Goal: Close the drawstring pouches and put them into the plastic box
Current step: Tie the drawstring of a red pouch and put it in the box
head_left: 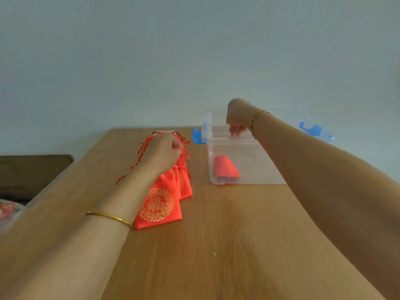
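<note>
**Already one pouch in the box, the rest lined up on the table**

Inside the box [262, 167], a clear plastic tub, one red pouch [226, 168] lies near the left wall, its gathered neck pointing up and away from the camera. The right hand [238, 116] hangs over the box's open top, with the back of the hand toward the camera. Its fingertips [236, 129] point down just past the near rim, loosely bent and holding nothing. A thin bracelet [258, 116] circles that wrist.

To the left of the box, and apart from it, the other pouches [161, 204] stand in a row running away from the camera. They are red satin, and the front one bears a round gold emblem. The left hand [163, 153] is curled over the tops of the row. It grips there among the red strings [142, 151], which trail off to the left; which pouch it has cannot be told. A gold bangle [110, 217] sits on the left forearm.

Both box and row rest on a wooden table [238, 245]. Blue clips [198, 137] show at either end of the box. Off the table's left edge are a brown carton [32, 172] and a blurred bag [7, 210] with red in it. A pale wall [194, 50] stands behind.
</note>
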A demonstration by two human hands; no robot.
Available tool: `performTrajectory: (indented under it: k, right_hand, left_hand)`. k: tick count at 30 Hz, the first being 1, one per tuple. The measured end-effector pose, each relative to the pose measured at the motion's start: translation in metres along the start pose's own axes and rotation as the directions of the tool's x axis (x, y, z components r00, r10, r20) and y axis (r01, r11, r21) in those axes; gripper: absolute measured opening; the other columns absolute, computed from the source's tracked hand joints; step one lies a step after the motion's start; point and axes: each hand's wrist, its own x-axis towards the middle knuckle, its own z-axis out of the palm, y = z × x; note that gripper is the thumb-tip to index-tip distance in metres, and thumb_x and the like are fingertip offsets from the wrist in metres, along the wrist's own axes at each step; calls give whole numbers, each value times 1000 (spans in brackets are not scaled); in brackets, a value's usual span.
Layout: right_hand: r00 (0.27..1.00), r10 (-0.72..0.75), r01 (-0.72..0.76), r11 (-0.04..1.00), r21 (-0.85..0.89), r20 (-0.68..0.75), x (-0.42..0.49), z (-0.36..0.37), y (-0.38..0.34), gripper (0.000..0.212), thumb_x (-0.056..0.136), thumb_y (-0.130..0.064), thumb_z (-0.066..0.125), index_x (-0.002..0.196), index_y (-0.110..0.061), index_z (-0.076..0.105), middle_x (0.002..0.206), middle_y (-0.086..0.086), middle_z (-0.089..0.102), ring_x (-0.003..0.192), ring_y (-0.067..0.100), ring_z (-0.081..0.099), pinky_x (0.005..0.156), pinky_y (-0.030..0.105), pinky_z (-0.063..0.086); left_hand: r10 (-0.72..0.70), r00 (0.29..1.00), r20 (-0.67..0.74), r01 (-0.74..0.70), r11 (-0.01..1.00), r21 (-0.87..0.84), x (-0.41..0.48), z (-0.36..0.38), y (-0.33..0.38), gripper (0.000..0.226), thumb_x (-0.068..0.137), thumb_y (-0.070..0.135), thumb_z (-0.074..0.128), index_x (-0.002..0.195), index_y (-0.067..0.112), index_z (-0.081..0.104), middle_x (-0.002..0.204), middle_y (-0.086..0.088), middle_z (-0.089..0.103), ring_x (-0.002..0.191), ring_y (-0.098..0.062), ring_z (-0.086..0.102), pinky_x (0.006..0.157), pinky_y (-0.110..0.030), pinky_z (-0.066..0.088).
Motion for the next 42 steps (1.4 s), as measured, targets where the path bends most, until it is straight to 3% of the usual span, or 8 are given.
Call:
performTrajectory:
  k: [3, 7, 15, 21, 26, 30, 36, 42]
  right_hand:
    - [984, -123, 147, 969, 201, -127, -21, -3, -12, 27, 86, 10, 39, 105, 7, 58, 95, 25, 67, 74, 29, 67, 66, 33, 56]
    - [957, -288, 225, 804, 551, 30, -72, 26, -6, 24, 87, 14, 39, 90, -2, 56, 79, 19, 62, 50, 11, 63, 50, 20, 54]
    - [940, -219, 112, 922, 371, 261, -98, 110, 20, 23, 85, 12, 47, 105, 6, 55, 89, 28, 63, 63, 23, 60, 66, 35, 57]
    - [949, -243, 162, 922, 350, 201, -103, 124, 26, 25, 83, 6, 52, 108, 2, 55, 77, 12, 61, 78, 35, 64, 76, 48, 56]
    - [958, -285, 277, 901, 335, -24, -106, 118, 34, 52, 80, -16, 69, 126, -9, 47, 116, 4, 48, 90, 19, 58, 61, 20, 49]
    - [930, -363, 365, 898, 246, -56, -113, 97, 52, 21, 88, -12, 58, 97, 7, 60, 73, -3, 51, 55, 6, 43, 48, 14, 36]
    - [944, -327, 322, 883, 341, -45, -125, 69, 90, 27, 89, -8, 56, 64, -10, 47, 58, 1, 41, 50, 8, 40, 51, 26, 36]
    - [963, -270, 258, 901, 350, -13, -125, 79, 120, 25, 91, -8, 53, 87, 16, 54, 66, 10, 43, 54, 12, 41, 48, 22, 39]
  left_hand:
    - [-47, 998, 51, 36, 981, 190, -15, -14, -15, 14, 79, 5, 59, 86, 13, 68, 106, -12, 63, 103, -30, 57, 93, -40, 44]
    - [-116, 992, 56, 96, 955, 280, -34, -26, -33, 16, 79, 13, 67, 94, 15, 67, 114, -15, 55, 108, -34, 54, 97, -44, 42]
    - [-40, 996, -82, 70, 911, 406, -48, -20, -45, 34, 85, 21, 64, 118, 16, 58, 120, -13, 49, 118, -33, 40, 97, -42, 36]
    - [9, 994, -110, 36, 916, 400, -45, -20, -41, 6, 83, 21, 65, 86, 16, 63, 107, -8, 50, 111, -31, 42, 89, -38, 36]
    - [159, 987, 39, -163, 979, 122, -47, -29, -15, 21, 75, 16, 72, 65, 28, 57, 92, 2, 48, 91, -20, 50, 88, -34, 42]
    - [257, 961, 103, -249, 965, -83, -54, -30, 17, 20, 75, 16, 73, 68, 29, 59, 88, 4, 53, 82, -12, 51, 77, -26, 40]
    - [135, 951, 277, -16, 919, -393, -73, -4, 16, 25, 87, 14, 63, 111, 19, 60, 108, 3, 62, 100, -6, 57, 88, -17, 43]
    - [26, 929, 368, 164, 865, -475, -99, 32, 3, 15, 93, 11, 53, 103, 12, 64, 95, -4, 67, 86, -14, 60, 71, -16, 48]
